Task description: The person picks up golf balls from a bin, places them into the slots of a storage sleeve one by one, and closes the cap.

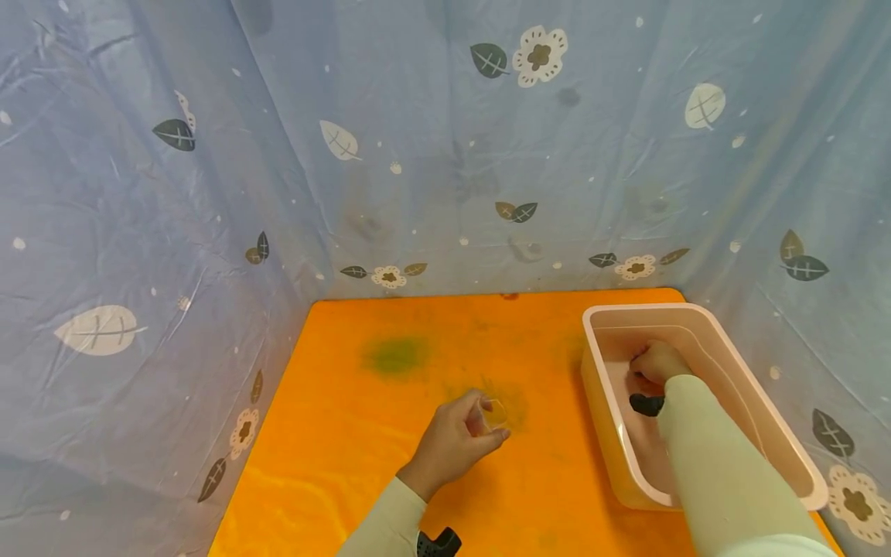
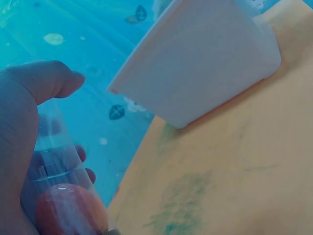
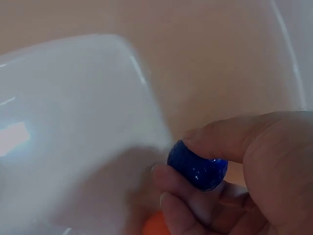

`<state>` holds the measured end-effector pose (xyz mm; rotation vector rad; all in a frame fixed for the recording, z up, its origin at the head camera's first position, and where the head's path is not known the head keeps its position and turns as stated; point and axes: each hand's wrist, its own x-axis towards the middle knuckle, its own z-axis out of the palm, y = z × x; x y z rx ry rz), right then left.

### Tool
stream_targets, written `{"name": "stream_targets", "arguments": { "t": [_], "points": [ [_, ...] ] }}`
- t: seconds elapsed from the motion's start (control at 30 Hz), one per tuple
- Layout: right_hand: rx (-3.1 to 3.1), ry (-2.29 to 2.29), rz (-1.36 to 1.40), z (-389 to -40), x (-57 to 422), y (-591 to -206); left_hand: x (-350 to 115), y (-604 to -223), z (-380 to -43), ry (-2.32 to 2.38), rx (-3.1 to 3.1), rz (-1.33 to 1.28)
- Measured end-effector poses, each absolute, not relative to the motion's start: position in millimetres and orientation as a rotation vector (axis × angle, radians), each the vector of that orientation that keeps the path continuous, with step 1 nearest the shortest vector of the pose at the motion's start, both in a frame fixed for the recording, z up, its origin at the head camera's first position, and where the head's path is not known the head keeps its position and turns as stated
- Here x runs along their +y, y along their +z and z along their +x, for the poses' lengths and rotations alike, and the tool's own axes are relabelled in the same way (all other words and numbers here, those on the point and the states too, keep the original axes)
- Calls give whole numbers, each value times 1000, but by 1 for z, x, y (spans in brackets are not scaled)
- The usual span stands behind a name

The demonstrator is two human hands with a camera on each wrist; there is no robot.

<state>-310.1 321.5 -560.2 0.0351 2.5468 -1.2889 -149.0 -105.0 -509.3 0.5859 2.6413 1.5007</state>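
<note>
My left hand (image 1: pixel 451 439) grips a clear plastic cup (image 2: pixel 61 164) over the orange table, thumb on one side and fingers on the other. Inside the cup, toward its bottom, sits a reddish ball (image 2: pixel 71 210); in the head view only the cup's rim shows faintly. My right hand (image 1: pixel 657 362) is down inside the pale pink bin (image 1: pixel 604 418). Between its thumb and fingertips it pinches a shiny dark blue ball (image 3: pixel 200 169). Part of an orange rounded thing (image 3: pixel 156 225) shows below those fingers, mostly hidden by them.
The bin stands at the right side of the orange tabletop (image 1: pixel 348 456), with raised walls around my right hand. Blue patterned curtains (image 1: pixel 431 155) enclose the table at the back and both sides. A green stain (image 1: pixel 397 356) marks the tabletop.
</note>
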Motion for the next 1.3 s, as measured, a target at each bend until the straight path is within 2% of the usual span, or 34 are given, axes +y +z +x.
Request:
{"name": "stream_targets", "arguments": {
  "t": [0.33, 1.3],
  "points": [
    [2680, -1244, -28, -309, 325, -538, -103, -512, -148, 1507, 2622, 590],
    [2677, -1653, -28, -293, 308, -485, -101, -513, -145, 1500, 2625, 608]
  ]
}}
